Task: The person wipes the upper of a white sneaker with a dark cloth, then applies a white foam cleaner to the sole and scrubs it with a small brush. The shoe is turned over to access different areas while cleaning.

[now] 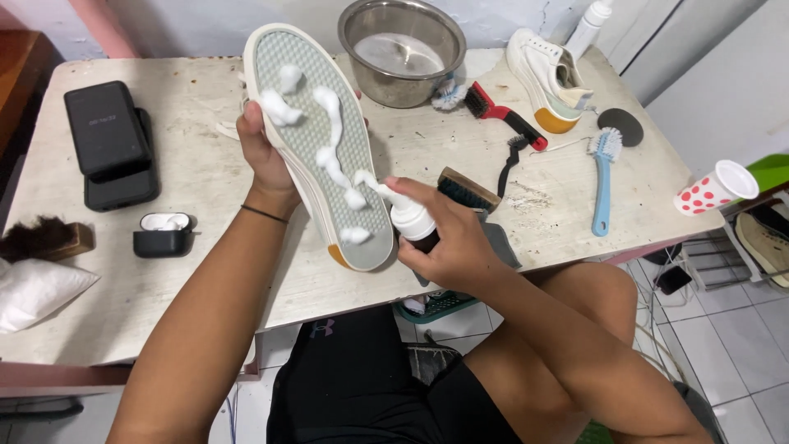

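Up over the table [205, 189], the left hand [261, 148] has its grip closed around the edge of a white shoe [320, 140], turned sole up, with blobs of white foam [329, 156] trailing along the grey tread. Just right of that grip, the right hand [448, 238] is wrapped tight around a foam pump bottle [411, 218], its nozzle touching the sole near the heel. Behind the right grip lie a wooden brush [468, 191] and a red-handled brush [503, 115]; farther back stand a steel bowl [403, 49] and a second white shoe [549, 78]. Well right of it lies a blue brush [604, 177].
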